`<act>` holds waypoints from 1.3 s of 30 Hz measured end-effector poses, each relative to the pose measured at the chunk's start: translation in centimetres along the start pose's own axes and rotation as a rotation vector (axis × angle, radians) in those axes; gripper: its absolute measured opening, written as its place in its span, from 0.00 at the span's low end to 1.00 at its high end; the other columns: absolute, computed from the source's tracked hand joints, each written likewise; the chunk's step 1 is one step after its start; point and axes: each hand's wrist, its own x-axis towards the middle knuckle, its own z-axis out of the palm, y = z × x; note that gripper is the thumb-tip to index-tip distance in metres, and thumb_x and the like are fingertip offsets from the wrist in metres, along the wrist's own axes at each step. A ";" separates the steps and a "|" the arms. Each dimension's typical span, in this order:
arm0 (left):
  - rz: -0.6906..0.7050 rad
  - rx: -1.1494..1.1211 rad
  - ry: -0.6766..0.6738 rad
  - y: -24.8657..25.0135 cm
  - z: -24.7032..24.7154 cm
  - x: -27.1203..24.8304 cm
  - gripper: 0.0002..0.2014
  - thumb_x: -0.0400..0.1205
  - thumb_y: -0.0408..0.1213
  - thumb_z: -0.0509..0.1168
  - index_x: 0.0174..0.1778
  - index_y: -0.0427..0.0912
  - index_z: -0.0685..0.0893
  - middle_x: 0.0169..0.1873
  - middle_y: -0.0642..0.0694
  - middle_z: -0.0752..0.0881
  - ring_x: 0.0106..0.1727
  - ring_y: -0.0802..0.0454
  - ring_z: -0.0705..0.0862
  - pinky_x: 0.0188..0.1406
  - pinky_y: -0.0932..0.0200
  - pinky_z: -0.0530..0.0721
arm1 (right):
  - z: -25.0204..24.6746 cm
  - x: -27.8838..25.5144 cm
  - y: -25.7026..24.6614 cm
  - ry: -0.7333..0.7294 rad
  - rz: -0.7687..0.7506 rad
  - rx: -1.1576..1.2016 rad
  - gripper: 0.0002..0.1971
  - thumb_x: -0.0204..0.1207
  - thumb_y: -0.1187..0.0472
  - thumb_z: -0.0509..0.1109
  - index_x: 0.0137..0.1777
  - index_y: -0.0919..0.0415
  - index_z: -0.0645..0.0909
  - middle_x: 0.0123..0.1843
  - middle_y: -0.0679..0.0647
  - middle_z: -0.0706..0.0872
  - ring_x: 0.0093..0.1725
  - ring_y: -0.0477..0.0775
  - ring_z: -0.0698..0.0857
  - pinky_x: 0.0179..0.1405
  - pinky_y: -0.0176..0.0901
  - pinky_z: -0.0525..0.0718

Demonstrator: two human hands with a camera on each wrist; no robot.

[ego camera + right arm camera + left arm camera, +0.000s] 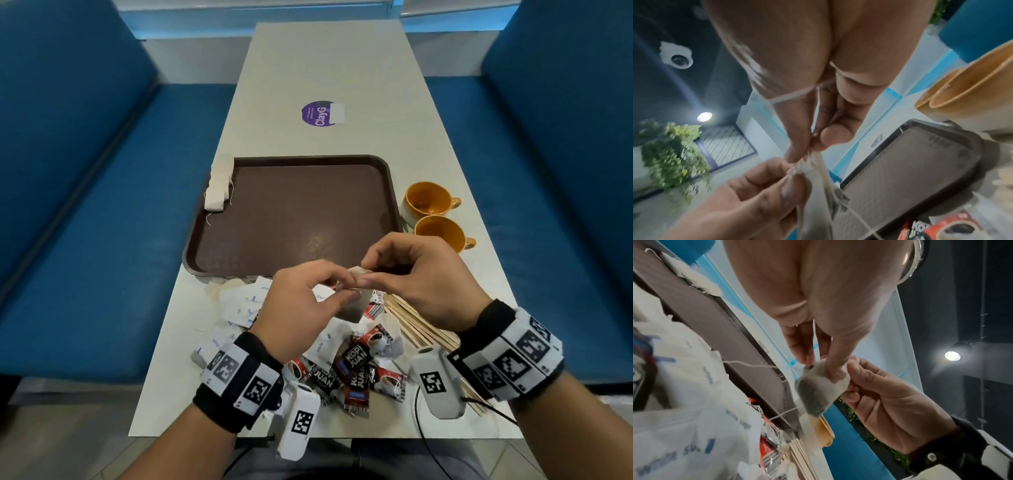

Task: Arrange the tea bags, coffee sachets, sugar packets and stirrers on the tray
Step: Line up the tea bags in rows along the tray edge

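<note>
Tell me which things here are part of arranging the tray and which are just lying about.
Part of the job: tray; tea bags on its corner; tea bag pinched by left hand and right hand; sugar packets; coffee sachets; stirrers.
Lying about: two orange cups; purple sticker.

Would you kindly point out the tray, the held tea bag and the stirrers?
tray [301, 209], head view, bare middle of its floor.
held tea bag [818, 394], left wrist view, dark filled body.
stirrers [416, 322], head view, middle of the bundle.
</note>
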 end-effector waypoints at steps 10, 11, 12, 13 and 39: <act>-0.284 -0.069 -0.006 -1.5 -0.3 -1.6 0.28 0.78 0.35 0.79 0.73 0.56 0.80 0.42 0.57 0.92 0.50 0.60 0.90 0.61 0.60 0.86 | 0.0 -0.7 6.3 -0.161 0.222 -0.633 0.09 0.79 0.57 0.77 0.57 0.45 0.87 0.51 0.42 0.83 0.49 0.44 0.84 0.55 0.41 0.86; -0.307 -0.056 -0.006 -1.8 -0.4 -1.8 0.25 0.79 0.35 0.79 0.70 0.57 0.83 0.42 0.57 0.92 0.50 0.60 0.90 0.61 0.57 0.87 | 0.3 -0.7 6.7 -0.191 0.218 -0.697 0.09 0.80 0.56 0.76 0.59 0.45 0.87 0.52 0.42 0.81 0.51 0.44 0.82 0.57 0.43 0.85; -0.317 -0.052 -0.005 -1.9 -0.5 -1.9 0.18 0.79 0.35 0.78 0.63 0.56 0.88 0.42 0.57 0.92 0.49 0.59 0.90 0.59 0.53 0.88 | 0.5 -0.7 7.0 -0.210 0.214 -0.741 0.10 0.81 0.54 0.75 0.60 0.44 0.86 0.53 0.43 0.80 0.52 0.45 0.82 0.58 0.45 0.85; -0.316 -0.055 -0.007 -2.0 -0.5 -1.9 0.12 0.80 0.35 0.78 0.56 0.56 0.91 0.42 0.57 0.93 0.48 0.57 0.91 0.58 0.49 0.89 | 0.7 -0.7 7.1 -0.217 0.212 -0.770 0.09 0.81 0.53 0.75 0.59 0.44 0.86 0.54 0.44 0.79 0.52 0.46 0.81 0.59 0.46 0.85; -0.059 -0.047 -0.114 -0.9 1.1 -1.7 0.07 0.80 0.37 0.78 0.49 0.54 0.95 0.42 0.60 0.93 0.47 0.52 0.90 0.50 0.53 0.88 | -1.6 -4.8 3.6 -0.023 0.214 -0.499 0.04 0.81 0.55 0.76 0.51 0.42 0.88 0.44 0.38 0.87 0.47 0.38 0.83 0.41 0.27 0.79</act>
